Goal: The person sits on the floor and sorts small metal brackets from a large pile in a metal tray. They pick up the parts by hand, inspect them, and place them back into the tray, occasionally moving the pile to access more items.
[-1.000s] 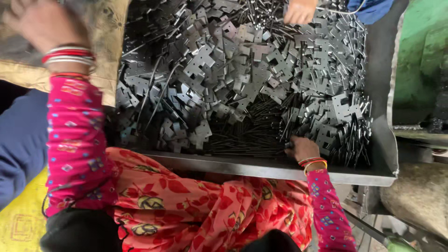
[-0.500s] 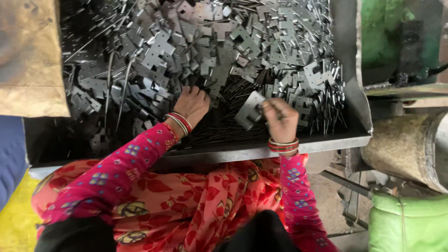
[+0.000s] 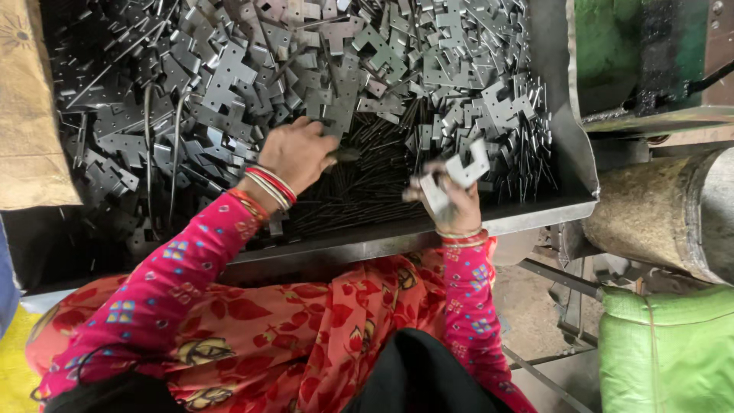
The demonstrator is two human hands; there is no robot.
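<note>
Head view is looking straight down into a grey metal tray (image 3: 566, 206) heaped with flat, stamped steel plates (image 3: 229, 84) and a bed of thin dark rods (image 3: 359, 183) lying along its near side. Standing beside her, I am watching the right hand (image 3: 447, 200) closing its fingers around a pale notched plate (image 3: 459, 177), lifting it just above the rods near the tray's front lip. The left hand (image 3: 300, 157) is reaching further in, fingers curled down among the rods and loose plates at the pile's near edge; I cannot tell whether it is actually gripping anything there. The two hands are working apart, with the rods between them.

That plate is looking stiff and thin, probably light on its own, with hard stamped edges and corners that could nick skin, and its bare surface may be a little slick. Pinching it across the flat faces at the broad end, away from the notches, seems the safest hold. A green sack (image 3: 665, 352) is sitting near right, outside the tray.
</note>
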